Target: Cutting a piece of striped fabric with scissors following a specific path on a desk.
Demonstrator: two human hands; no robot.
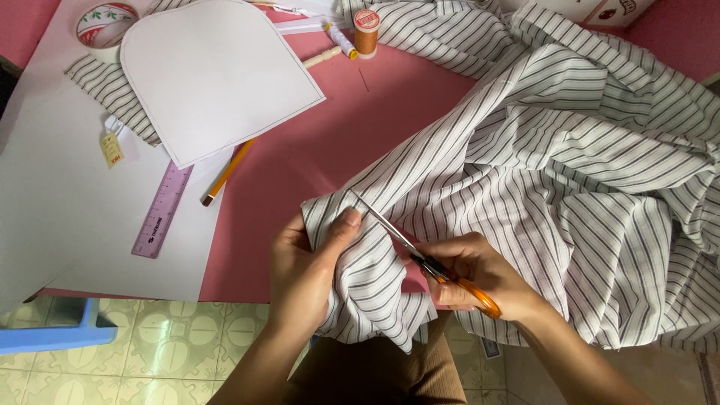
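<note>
- Right hand (472, 274) grips orange-handled scissors (427, 259), blades parted in the striped fabric (570, 187).
- Left hand (304, 274) pinches the fabric's edge taut on the pink table (330, 127).
- Mid-cut, I judge; closing the blades along the stripe needs steady tension.

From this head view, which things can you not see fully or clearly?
- Scissors: the right hand covers most of the orange handles.
- Left hand: its fingers are hidden under the striped fabric, only the thumb shows.
- Striped fabric: cut off by the right and top edges.
- Tape roll: cut by the top edge.
- Small tag: print too small to tell.
- Striped piece: partly under the white pattern card.
</note>
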